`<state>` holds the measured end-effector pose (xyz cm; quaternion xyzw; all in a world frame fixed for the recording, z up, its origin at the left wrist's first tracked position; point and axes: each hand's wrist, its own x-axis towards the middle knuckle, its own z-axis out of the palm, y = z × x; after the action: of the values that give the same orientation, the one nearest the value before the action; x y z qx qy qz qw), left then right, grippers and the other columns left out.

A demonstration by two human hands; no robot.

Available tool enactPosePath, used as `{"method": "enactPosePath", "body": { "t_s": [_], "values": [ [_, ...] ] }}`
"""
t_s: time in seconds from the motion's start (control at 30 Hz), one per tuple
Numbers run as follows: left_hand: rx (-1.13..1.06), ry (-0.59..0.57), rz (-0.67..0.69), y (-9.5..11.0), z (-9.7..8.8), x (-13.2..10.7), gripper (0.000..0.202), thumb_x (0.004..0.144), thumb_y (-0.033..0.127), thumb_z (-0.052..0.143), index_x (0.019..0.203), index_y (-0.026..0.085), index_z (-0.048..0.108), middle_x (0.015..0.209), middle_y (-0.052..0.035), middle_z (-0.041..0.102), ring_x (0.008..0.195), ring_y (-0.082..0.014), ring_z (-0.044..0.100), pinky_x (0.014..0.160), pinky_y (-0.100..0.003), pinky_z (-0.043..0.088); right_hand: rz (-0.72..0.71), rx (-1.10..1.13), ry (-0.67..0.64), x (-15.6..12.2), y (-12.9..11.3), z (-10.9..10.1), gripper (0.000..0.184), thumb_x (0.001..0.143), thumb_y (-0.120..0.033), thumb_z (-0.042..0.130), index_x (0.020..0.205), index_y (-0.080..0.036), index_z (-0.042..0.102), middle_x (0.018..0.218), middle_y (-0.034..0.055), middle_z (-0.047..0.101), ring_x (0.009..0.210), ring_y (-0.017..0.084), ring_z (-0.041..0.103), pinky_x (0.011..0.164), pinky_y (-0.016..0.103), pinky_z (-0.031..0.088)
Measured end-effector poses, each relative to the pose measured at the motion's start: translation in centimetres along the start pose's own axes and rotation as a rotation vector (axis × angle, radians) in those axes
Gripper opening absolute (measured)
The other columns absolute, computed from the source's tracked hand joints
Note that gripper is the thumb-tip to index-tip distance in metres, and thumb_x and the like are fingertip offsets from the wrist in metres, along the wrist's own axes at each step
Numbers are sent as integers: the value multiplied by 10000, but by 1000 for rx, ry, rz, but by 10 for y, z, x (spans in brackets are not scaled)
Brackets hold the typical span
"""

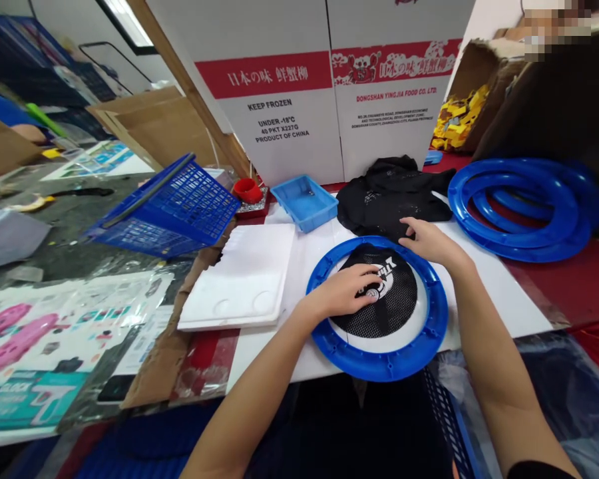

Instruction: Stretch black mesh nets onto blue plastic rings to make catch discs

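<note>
A blue plastic ring (379, 369) lies on the white board in front of me. Inside it is a round black mesh piece (384, 316) with white lettering. My left hand (349, 289) rests on the mesh, its fingers spread across the print. Over the ring's far right rim is my right hand (426, 241), fingers apart and slightly bent, near a pile of black mesh fabric (394, 189). I see nothing held in either hand. Whether the right hand touches the rim I cannot tell.
Several blue rings (524, 249) are stacked at the right. A light-blue tray (307, 203), a red cup-like item (248, 191), a white foam slab (244, 266) and a blue basket (174, 206) stand leftward. White printed cartons (299, 156) rise behind; yellow parts (459, 120) fill a box.
</note>
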<state>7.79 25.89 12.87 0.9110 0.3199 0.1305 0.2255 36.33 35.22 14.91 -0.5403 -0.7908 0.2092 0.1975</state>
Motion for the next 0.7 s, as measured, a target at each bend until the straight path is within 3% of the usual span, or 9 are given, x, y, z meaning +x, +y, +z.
{"method": "enactPosePath", "body": {
  "t_s": [0.13,0.23,0.33,0.5,0.6,0.7],
  "values": [
    [217,-11,-151,21,-3,-2,611,943,596,759,1442,252,682,1546,-158,586,1366,-384,577,1134,-536,495,-7,-9,-263,-13,10,-19,950,915,-495,792,1706,-215,347,1451,189,606,1157,302,707,1057,438,563],
    [308,-31,-255,36,-3,-2,734,911,717,730,1467,241,665,1491,-185,595,1295,-415,596,1042,-526,530,67,-40,-305,-27,8,-28,1090,843,-528,849,1732,-271,272,1571,200,499,1179,319,723,1039,438,579],
    [294,-28,-380,44,-4,-3,606,1030,669,572,1457,248,667,1456,-188,584,1216,-397,658,915,-462,574,129,-122,-367,-36,1,-28,1144,800,-511,873,1735,-272,257,1544,206,561,1228,370,708,1014,447,580],
    [298,-67,-460,48,-4,-5,500,1070,513,569,1481,232,611,1408,-177,579,927,-305,747,783,-419,593,194,-297,-410,-36,-18,-13,946,911,-381,721,1729,-204,279,1336,208,732,1129,368,744,914,410,567],
    [335,-25,-402,48,-4,-2,452,1029,529,652,1287,160,694,1402,-208,601,1103,-378,720,893,-476,604,266,-394,-398,-33,-26,-6,885,992,-445,604,1741,-149,236,1297,249,738,1119,416,740,884,460,562],
    [345,9,-182,42,-3,-1,364,1024,434,691,1241,143,703,1667,-224,452,1468,-426,530,1177,-540,484,203,-404,-303,-30,-29,-1,847,1043,-500,542,1747,-156,219,1338,261,706,1148,434,722,907,485,561]
  ]
}}
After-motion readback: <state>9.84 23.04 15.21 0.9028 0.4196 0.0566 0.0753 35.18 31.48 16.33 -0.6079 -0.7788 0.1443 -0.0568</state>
